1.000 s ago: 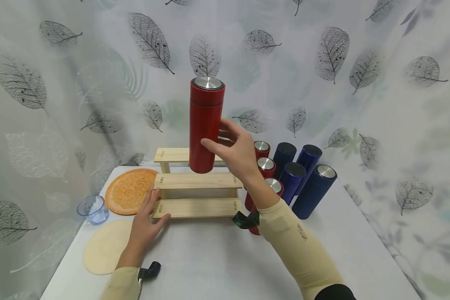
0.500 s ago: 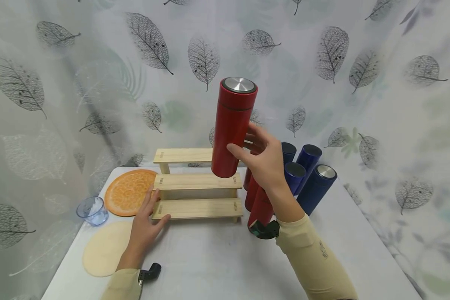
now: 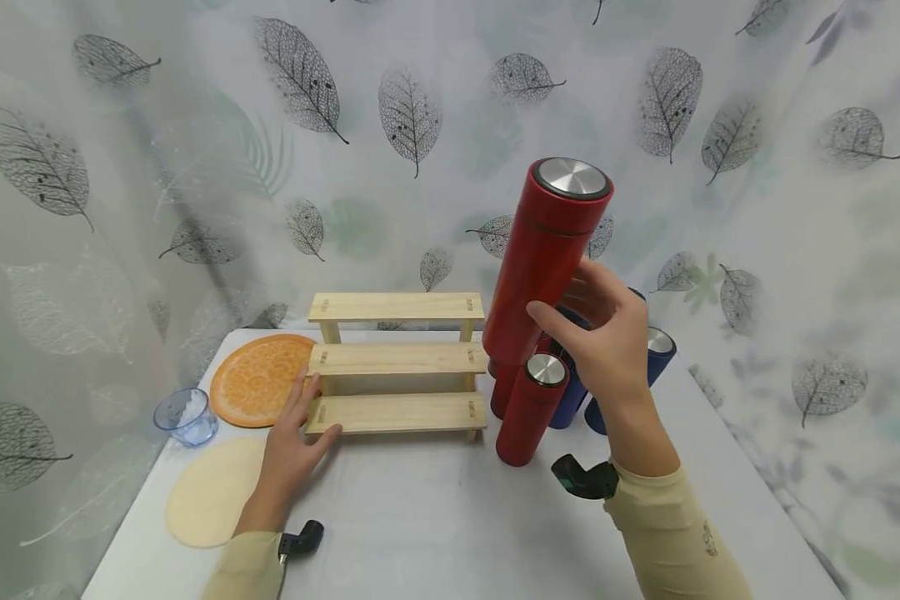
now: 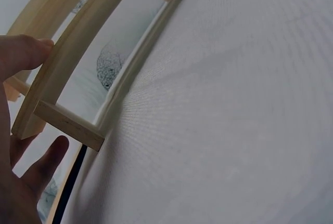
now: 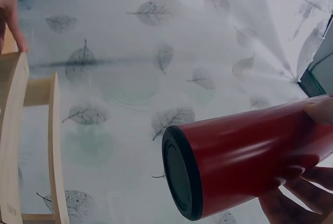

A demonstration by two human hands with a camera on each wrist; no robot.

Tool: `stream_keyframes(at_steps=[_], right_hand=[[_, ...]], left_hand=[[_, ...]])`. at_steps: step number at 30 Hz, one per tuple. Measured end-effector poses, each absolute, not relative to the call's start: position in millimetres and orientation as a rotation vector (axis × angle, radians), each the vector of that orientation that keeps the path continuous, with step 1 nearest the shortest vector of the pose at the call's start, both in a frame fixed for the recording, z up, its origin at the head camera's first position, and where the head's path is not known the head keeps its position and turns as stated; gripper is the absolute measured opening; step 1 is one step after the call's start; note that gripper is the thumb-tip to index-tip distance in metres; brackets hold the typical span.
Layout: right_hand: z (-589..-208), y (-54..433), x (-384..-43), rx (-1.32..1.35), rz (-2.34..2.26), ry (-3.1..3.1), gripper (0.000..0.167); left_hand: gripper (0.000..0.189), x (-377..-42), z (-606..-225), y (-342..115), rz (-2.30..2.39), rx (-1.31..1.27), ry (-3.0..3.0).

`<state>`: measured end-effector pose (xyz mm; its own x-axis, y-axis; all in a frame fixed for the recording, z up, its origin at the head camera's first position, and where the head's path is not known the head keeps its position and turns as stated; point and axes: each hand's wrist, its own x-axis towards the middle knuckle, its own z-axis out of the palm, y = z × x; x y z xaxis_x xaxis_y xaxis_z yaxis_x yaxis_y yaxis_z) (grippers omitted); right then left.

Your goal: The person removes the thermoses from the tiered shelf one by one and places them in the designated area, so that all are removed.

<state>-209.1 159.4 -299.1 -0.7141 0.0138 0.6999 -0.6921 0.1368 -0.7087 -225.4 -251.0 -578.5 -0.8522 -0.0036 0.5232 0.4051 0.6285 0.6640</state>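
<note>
My right hand [image 3: 607, 333] grips a red thermos flask [image 3: 540, 258] with a steel-topped lid. It hangs tilted in the air, lid leaning right, above other flasks. In the right wrist view the held red flask [image 5: 250, 156] shows its black base. Upright below stands another red flask [image 3: 532, 408], with more red ones partly behind it. At the left end of a three-tier wooden rack [image 3: 393, 412], my left hand [image 3: 292, 442] rests with straight, spread fingers. The left wrist view has its thumb [image 4: 31, 52] touching a board of the rack.
Several blue flasks, one steel-topped blue flask [image 3: 658, 354] among them, stand at the right, partly hidden by my hand. On the left lie an orange-patterned round mat [image 3: 262, 379] and a cream disc [image 3: 213, 496], near a blue glass [image 3: 186, 421]. A leaf-print curtain [image 3: 435, 108] hangs behind.
My right hand has carried the red flask from above the rack rightward, over the standing flasks, and it tilts more. The rack's boards show fully. My left hand has stayed in place.
</note>
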Motion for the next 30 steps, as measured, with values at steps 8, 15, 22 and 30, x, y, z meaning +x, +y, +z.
stream_keyframes(at_steps=[8,15,22,30], right_hand=[[-299.2,180.3,-195.0,0.556,1.697,-1.831,0.053],[-303.7,200.4,-186.0,0.545,1.694,-1.743,0.054],[-310.4,215.7,-180.3,0.583,1.670,-1.683,0.057],[-322.1,231.1,-170.4,0.513,1.592,-1.723,0.059]], left_hand=[[0.096,-222.6,-578.7,-251.0,-1.124,-0.315,-2.382],[0.096,-224.9,-576.9,-251.0,-1.141,-0.320,-2.372],[0.097,-227.9,-576.2,-249.8,-1.161,-0.321,-2.374],[0.098,-225.2,-573.5,-250.3,-1.147,-0.308,-2.390]])
